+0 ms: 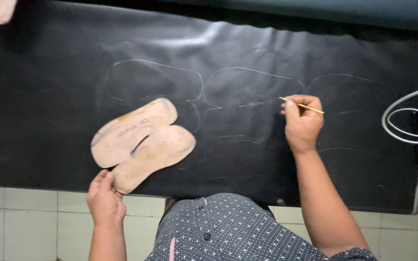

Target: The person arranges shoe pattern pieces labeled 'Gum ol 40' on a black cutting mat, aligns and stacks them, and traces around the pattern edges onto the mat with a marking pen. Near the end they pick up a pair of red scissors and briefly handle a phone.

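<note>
Fingers (103,180) of left hand (105,200) pinch tan sole-shaped cardboard templates (141,142); right hand (302,124) grips thin yellow marking stick (302,105), mid-tracing on black sheet (247,159).

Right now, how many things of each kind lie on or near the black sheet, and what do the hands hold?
Sole-shaped tan patterns, left hand at their edge: 2
Thin yellow marking stick, in right hand: 1
White cable coil: 1
Black sheet: 1
Total: 5
</note>
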